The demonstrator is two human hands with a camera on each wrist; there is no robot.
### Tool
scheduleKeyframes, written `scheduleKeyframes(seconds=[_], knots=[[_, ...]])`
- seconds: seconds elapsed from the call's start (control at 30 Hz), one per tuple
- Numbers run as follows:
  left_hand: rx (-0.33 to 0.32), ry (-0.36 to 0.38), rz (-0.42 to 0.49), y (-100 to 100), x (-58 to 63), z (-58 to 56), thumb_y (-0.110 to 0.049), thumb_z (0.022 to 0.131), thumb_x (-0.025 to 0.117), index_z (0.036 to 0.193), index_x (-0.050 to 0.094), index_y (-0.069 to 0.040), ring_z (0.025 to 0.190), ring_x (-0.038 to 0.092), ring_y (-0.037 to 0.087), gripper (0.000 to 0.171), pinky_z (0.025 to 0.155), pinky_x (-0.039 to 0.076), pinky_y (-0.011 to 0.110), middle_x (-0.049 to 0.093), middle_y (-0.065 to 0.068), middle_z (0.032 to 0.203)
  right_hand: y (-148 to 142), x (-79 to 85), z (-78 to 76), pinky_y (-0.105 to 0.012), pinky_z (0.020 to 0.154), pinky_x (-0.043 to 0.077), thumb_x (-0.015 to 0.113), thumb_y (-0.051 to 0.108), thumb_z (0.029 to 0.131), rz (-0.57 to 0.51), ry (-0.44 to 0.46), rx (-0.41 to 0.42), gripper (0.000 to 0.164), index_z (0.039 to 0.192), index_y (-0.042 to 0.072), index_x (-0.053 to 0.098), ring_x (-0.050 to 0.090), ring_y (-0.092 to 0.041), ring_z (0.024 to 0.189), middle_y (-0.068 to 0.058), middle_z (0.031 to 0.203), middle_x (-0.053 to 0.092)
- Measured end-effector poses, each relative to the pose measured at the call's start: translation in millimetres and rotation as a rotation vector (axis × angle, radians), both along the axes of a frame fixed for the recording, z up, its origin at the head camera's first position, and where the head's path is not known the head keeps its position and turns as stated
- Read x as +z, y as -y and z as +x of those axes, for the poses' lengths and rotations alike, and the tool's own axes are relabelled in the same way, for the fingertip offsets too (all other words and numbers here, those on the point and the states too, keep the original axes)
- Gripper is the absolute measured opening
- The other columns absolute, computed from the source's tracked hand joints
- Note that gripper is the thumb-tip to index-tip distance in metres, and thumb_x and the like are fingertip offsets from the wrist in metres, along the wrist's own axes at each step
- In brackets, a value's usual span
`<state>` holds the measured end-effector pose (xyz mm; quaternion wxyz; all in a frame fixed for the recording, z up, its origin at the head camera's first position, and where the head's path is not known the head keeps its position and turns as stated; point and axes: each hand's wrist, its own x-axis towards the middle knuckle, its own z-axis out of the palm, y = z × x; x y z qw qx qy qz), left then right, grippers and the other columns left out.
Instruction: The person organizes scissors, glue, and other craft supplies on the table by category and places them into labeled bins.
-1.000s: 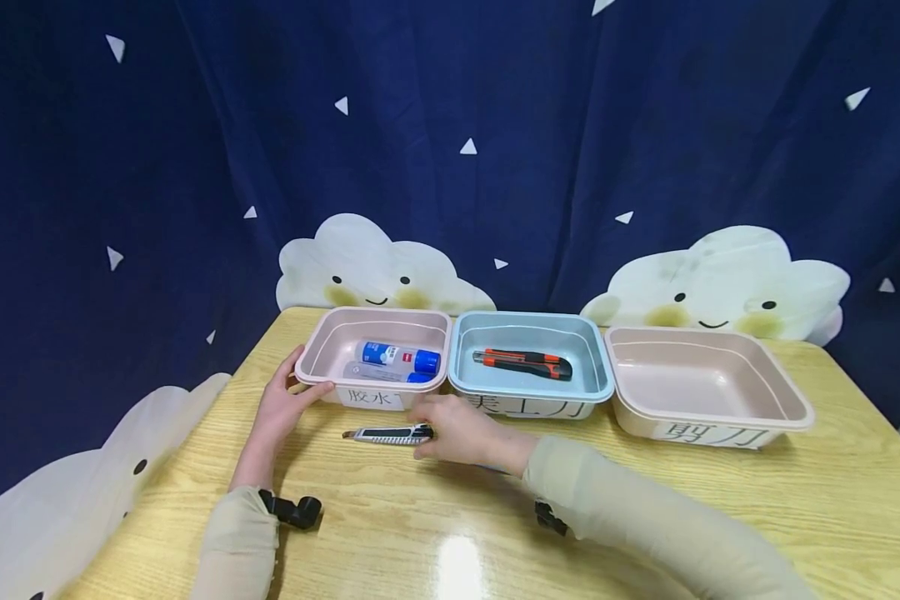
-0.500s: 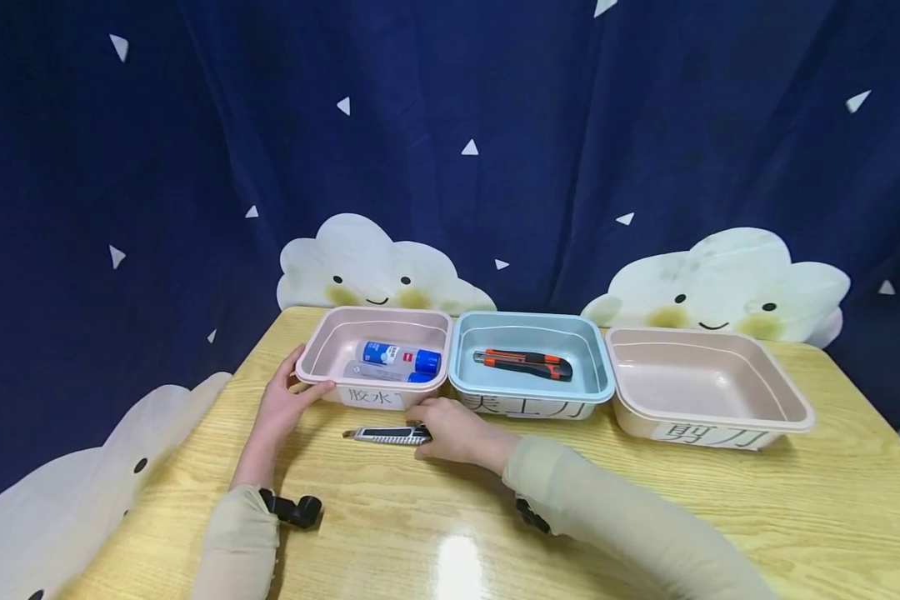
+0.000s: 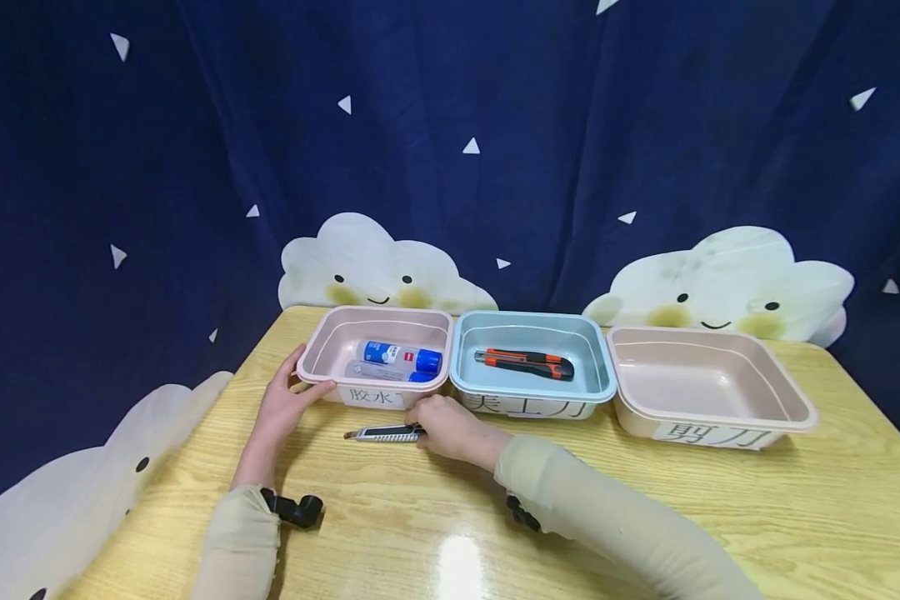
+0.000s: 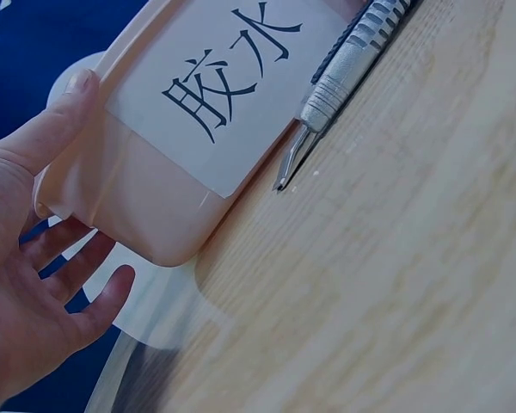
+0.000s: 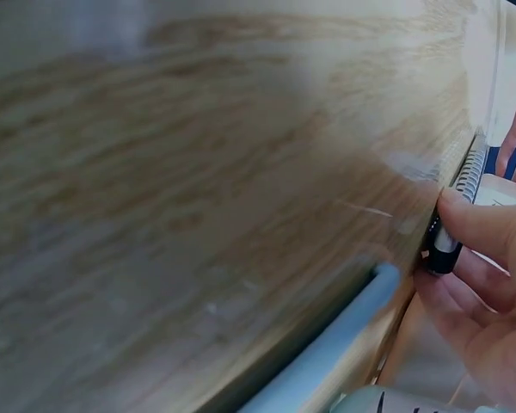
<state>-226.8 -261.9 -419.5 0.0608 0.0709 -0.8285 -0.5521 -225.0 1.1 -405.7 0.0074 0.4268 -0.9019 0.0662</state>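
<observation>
My right hand [image 3: 453, 429] pinches the black end of a silver-and-black utility knife [image 3: 381, 433] between thumb and fingers. The knife lies on the wooden table in front of the left pink bin [image 3: 332, 387], its tip pointing left. In the right wrist view, the thumb [image 5: 477, 219] is on one side of the knife and the fingers are on the other. At the left corner of that pink bin, my left hand [image 3: 279, 406] holds the rim, thumb on the front and fingers at the side. Two glue bottles [image 3: 401, 358] with blue caps lie in this bin.
A light-blue bin [image 3: 532, 315] in the middle holds orange-and-black utility knives [image 3: 525, 364]. The right pink bin [image 3: 708, 417] stands beside it. A light-blue, rod-like thing [image 5: 327, 344] lies on the table near my right wrist. Behind the table [image 3: 375, 533] hangs a dark blue curtain [image 3: 420, 125].
My right hand and forearm have shifted slightly left, and the fingers have closed on the knife's black end. The left hand has stayed on the pink bin.
</observation>
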Motion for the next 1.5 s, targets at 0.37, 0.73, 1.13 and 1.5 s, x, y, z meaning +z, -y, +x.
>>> scheduleKeyframes(seconds=[0.37,0.73,1.13,1.5], knots=[[0.0,-0.014,0.013,-0.9,1.8,0.4,-0.031,0.076,0.073,0.147,0.016,-0.025,0.122,0.034,0.029,0.091,0.094,0.033,0.038,0.033,0.012,0.142,-8.8,5.1,5.8,-0.027,0.08,0.047,0.074,0.019,0.073,-0.019,-0.024,0.038,0.026,0.099,0.014,0.069,0.06,-0.014,0.089,0.001,0.094,0.065],[-0.001,-0.025,0.007,-1.1,5.2,-1.1,-0.03,0.076,0.073,0.146,0.017,-0.026,0.121,0.034,0.028,0.09,0.093,0.033,0.037,0.033,0.011,0.142,-36.2,17.0,11.8,-0.027,0.076,0.048,0.074,0.017,0.073,-0.072,-0.035,0.078,0.027,0.1,0.014,0.07,0.061,-0.013,0.084,0.002,0.092,0.066],[-0.009,-0.02,-0.003,-0.1,4.2,-0.7,-0.03,0.077,0.072,0.147,0.015,-0.024,0.122,0.034,0.029,0.09,0.094,0.033,0.038,0.032,0.012,0.143,-64.0,23.5,20.9,-0.025,0.068,0.047,0.074,0.016,0.074,-0.1,-0.013,0.113,0.031,0.104,0.014,0.069,0.057,-0.009,0.078,0.002,0.091,0.064],[-0.007,-0.008,0.004,-1.0,0.3,0.6,-0.032,0.077,0.072,0.147,0.015,-0.026,0.123,0.033,0.028,0.091,0.096,0.032,0.039,0.032,0.011,0.143,-77.7,29.7,28.0,-0.027,0.074,0.047,0.074,0.012,0.072,-0.113,-0.066,0.15,0.03,0.101,0.015,0.069,0.058,-0.009,0.082,0.004,0.091,0.063]])
